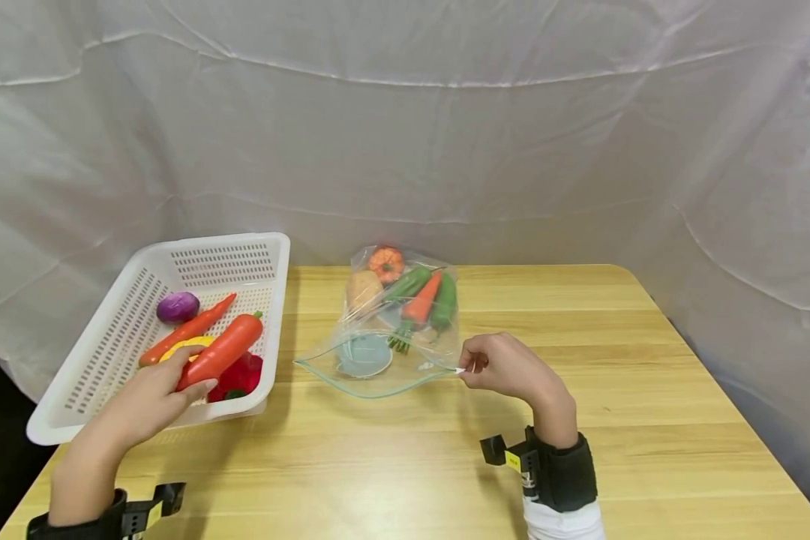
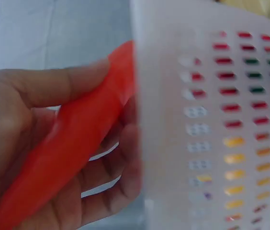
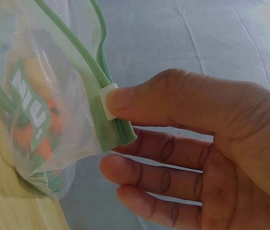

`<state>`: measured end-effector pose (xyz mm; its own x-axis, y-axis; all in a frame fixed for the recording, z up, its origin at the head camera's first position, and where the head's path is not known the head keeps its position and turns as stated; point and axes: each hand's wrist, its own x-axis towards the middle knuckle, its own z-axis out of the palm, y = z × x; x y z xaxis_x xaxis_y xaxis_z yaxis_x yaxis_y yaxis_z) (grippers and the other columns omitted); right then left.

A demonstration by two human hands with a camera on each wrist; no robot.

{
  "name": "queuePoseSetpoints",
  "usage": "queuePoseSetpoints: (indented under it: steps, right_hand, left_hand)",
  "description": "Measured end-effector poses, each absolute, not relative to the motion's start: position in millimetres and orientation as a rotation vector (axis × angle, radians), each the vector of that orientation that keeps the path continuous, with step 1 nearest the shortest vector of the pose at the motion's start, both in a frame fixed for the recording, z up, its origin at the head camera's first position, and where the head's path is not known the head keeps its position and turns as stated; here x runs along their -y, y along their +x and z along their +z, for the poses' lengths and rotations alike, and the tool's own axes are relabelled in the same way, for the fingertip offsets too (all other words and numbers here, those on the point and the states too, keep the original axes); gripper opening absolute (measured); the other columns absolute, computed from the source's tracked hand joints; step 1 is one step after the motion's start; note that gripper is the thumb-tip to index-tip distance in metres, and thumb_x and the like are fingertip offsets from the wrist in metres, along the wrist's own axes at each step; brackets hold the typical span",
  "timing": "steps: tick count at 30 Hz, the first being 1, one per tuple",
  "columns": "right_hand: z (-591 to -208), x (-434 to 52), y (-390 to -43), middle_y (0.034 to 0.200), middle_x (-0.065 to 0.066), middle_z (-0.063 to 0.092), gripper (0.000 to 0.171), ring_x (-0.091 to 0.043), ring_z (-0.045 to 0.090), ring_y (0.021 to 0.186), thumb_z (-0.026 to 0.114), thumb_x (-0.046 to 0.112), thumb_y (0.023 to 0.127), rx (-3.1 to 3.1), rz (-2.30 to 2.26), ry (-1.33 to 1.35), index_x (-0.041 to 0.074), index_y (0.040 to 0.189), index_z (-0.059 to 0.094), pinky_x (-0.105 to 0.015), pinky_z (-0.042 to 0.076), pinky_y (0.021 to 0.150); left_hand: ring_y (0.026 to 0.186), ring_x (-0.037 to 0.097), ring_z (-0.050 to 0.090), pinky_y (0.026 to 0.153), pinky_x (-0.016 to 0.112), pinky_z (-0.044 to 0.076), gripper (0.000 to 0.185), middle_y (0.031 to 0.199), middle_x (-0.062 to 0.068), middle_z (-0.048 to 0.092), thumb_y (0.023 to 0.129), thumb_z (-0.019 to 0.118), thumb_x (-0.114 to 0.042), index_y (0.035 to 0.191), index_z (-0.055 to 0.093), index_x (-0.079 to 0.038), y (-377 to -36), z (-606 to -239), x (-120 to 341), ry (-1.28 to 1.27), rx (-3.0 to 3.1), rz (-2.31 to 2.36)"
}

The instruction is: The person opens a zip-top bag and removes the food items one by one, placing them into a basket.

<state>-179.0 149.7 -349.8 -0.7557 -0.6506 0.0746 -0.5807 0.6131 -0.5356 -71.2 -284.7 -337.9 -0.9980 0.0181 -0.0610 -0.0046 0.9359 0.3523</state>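
My left hand (image 1: 150,397) grips a fat orange carrot (image 1: 221,350) over the white perforated basket (image 1: 94,352); in the left wrist view the carrot (image 2: 73,143) lies across my curled fingers behind the basket wall (image 2: 173,120). My right hand (image 1: 506,367) pinches the right corner of a clear zip bag (image 1: 391,330) by its white slider (image 3: 107,101), thumb on top. The bag's mouth gapes toward me. Inside lie a small pumpkin (image 1: 386,262), a potato (image 1: 363,289), a carrot (image 1: 421,298), green vegetables and a pale blue piece (image 1: 364,354).
The basket also holds a purple onion (image 1: 178,307), a thin carrot (image 1: 187,330), a yellow piece (image 1: 189,343) and a red pepper (image 1: 243,377). Everything sits on a wooden table (image 1: 648,420) with white cloth hung behind and around it.
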Motion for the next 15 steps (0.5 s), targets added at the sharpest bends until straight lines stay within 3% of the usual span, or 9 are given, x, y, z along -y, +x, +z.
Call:
queuePoseSetpoints:
  steps: [6,15]
  right_hand:
    - [-349,-151,-181,0.072,0.004,0.062,0.007,-0.003,0.051,0.064,0.067,0.008,0.078,-2.712,-0.827,-1.078,0.014,0.075,0.063,-0.019,0.042,0.059]
    - [-348,-152,-180,0.071,0.004,0.062,0.007,-0.004,0.05,0.064,0.067,0.008,0.078,-2.707,-0.832,-1.052,0.013,0.075,0.063,-0.019,0.042,0.059]
  left_hand:
    - [0.086,0.04,0.051,0.069,0.052,0.044,0.066,0.101,0.031,0.054,0.088,0.061,-0.029,0.132,0.032,0.012,-77,-347,302,-0.069,-3.021,0.543]
    - [0.083,0.036,0.049,0.067,0.049,0.042,0.053,0.097,0.027,0.055,0.089,0.057,-0.017,0.129,0.036,0.012,-81,-359,311,-0.061,-3.027,0.556]
